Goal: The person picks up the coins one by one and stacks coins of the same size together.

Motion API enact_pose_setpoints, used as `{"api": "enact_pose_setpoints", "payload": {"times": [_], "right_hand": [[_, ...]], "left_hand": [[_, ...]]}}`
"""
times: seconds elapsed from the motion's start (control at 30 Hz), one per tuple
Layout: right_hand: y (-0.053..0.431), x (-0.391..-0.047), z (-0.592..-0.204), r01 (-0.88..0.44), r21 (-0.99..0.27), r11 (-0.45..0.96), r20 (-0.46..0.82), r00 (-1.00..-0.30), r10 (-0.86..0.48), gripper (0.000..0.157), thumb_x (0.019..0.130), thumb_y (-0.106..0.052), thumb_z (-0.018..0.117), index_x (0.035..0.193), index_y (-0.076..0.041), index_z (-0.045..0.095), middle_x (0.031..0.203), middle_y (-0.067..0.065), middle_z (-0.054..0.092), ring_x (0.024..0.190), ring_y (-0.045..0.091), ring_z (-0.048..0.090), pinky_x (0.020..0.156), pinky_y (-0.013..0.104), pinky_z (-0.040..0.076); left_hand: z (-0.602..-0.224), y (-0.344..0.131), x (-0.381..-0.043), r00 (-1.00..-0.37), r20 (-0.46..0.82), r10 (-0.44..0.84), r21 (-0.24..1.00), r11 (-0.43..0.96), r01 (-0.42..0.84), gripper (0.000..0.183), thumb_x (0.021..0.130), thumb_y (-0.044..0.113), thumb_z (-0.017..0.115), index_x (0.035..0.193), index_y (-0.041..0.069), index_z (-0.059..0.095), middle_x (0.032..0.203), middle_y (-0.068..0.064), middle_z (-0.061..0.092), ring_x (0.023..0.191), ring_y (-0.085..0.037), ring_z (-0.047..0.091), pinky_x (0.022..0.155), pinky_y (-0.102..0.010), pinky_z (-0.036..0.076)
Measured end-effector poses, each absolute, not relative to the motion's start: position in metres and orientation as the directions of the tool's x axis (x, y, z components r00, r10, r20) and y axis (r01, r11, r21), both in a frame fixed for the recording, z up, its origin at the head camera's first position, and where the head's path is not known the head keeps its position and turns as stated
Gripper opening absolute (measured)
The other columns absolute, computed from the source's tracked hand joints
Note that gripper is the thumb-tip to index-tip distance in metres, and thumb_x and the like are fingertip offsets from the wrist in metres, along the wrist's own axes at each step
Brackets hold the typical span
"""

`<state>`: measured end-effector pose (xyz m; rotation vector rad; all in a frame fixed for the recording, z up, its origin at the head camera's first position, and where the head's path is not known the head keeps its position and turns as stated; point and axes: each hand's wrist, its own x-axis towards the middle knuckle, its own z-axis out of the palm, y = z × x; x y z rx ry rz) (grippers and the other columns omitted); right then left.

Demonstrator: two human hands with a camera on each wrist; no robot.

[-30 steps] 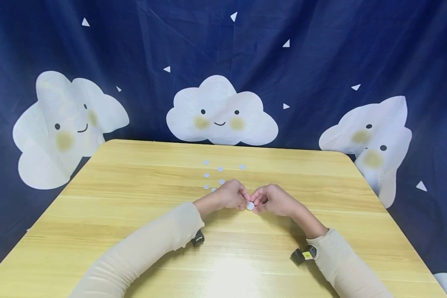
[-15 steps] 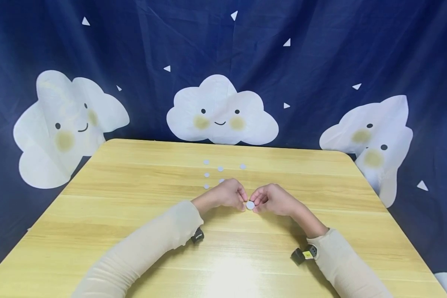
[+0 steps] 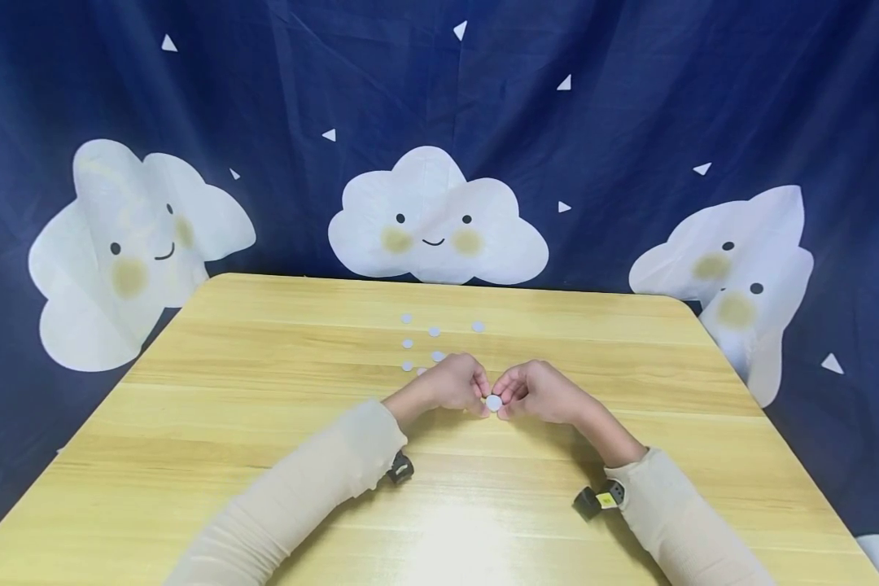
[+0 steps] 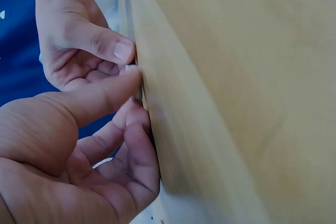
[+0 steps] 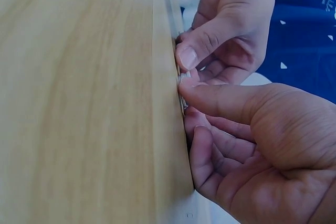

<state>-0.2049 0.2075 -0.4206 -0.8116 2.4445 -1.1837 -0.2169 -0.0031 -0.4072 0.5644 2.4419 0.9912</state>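
Note:
Small white round discs are stacked at the middle of the table, and the top disc point(image 3: 493, 403) shows between both hands in the head view. In the right wrist view the thin layered edges of the stack point(image 5: 184, 77) peek out between the thumbs. My left hand point(image 3: 457, 382) holds the stack's left side with thumb and fingertips. From the other side my right hand point(image 3: 544, 394) pinches it between thumb and index finger. Fingers hide most of the stack in the left wrist view, where only a pale bit of its edge point(image 4: 130, 68) appears.
Several loose white discs point(image 3: 434, 332) lie flat on the wooden table point(image 3: 593, 342) beyond the left hand, one point(image 3: 478, 326) apart to the right. The left wrist partly covers the nearest disc point(image 3: 421, 372). A dark blue cloud-print curtain point(image 3: 601, 138) hangs behind the table.
The left fingertips drew slightly off the stack half a second ago and are back against it now. The left forearm has shifted a little to the right; the right hand stays nearly still.

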Motion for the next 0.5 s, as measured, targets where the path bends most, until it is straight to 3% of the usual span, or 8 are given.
{"api": "enact_pose_setpoints", "payload": {"times": [0.5], "right_hand": [[0.2057, -0.2034, -0.4183, -0.347, -0.781, 0.519, -0.046, -0.797, -0.602, 0.02, 0.081, 0.003, 0.082, 0.099, -0.003, 0.074, 0.086, 0.002, 0.073, 0.082, 0.016, 0.068, 0.077, 0.027, 0.059]], "left_hand": [[-0.4136, -0.005, -0.2147, -0.833, -0.22, 0.508, 0.747, 0.637, 0.192, 0.023, 0.076, 0.006, 0.09, 0.086, 0.012, 0.07, 0.085, -0.002, 0.064, 0.076, -0.014, 0.057, 0.067, -0.025, 0.051]]}}
